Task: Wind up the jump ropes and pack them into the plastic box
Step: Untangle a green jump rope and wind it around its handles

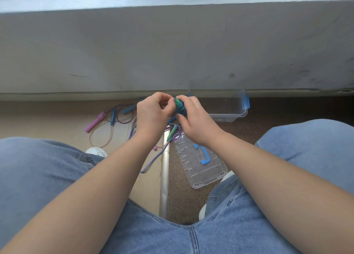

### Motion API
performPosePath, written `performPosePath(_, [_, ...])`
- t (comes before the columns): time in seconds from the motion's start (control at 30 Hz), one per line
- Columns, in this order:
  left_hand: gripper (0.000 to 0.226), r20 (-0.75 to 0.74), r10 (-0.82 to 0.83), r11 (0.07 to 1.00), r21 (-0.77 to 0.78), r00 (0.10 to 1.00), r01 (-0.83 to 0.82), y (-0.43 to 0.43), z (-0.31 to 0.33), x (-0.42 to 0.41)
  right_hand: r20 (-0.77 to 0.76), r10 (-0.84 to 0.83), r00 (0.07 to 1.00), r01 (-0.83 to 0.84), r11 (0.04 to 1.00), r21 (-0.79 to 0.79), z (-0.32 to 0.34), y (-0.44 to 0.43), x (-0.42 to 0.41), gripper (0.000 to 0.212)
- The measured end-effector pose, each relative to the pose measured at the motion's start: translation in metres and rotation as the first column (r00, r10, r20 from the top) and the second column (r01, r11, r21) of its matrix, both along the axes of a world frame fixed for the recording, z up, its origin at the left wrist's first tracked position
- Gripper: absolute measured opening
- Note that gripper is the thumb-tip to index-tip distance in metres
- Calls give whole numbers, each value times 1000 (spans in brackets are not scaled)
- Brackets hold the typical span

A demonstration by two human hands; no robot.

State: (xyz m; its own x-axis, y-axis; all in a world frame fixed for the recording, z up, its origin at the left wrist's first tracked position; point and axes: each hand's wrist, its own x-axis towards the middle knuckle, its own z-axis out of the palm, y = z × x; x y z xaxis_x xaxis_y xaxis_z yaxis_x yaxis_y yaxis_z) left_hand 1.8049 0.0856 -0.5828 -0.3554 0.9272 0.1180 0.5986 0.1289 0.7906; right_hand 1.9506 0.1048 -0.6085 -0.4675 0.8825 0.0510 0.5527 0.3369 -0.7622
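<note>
A wound-up blue-green jump rope bundle (179,106) is held in the air between both hands. My right hand (193,119) grips the bundle from the right. My left hand (153,113) pinches it at its left side with curled fingers. The clear plastic box (229,110) with blue latches stands open on the floor just right of my hands. Its clear lid (199,163) with a blue handle lies below them. Loose jump ropes (115,123) with pink, blue and green handles lie tangled on the floor to the left and under my hands.
A grey wall (172,48) rises right behind the box. A metal floor strip (164,177) runs between the light floor on the left and the dark speckled floor on the right. My jeans-clad knees and white shoes (97,152) flank the ropes.
</note>
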Motion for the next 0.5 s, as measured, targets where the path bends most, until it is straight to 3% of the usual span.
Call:
performPosePath(0.23, [7, 113, 1, 999, -33, 994, 3, -2, 1, 8, -35, -63, 997, 63, 998, -11, 0, 0, -3, 48])
performPosePath(0.5, [25, 279, -94, 982, -132, 956, 135, -1, 2, -4, -27, -72, 997, 72, 997, -7, 4, 5, 6, 51])
